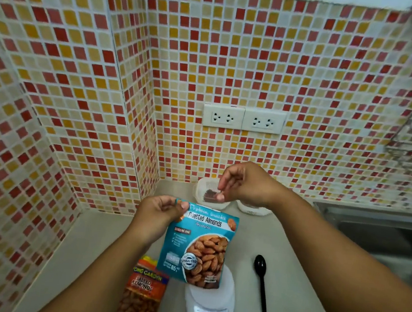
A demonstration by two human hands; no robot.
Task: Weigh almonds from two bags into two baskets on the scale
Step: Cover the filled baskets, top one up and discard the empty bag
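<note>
the salted almonds bag (141,294) lies on the table (92,240), looking untouched. the left hand (161,212) pinches the top corner of the blue roasted almonds bag (199,250), held over the scale (209,310), whose platform carries no basket. the right hand (244,183) pinches what seems a torn strip. the far basket (211,193) holds some almonds; the second basket (252,208), mostly hidden, probably awaits. a black spoon (261,282) and the sink (383,235) lie right, clear of the work.
</note>
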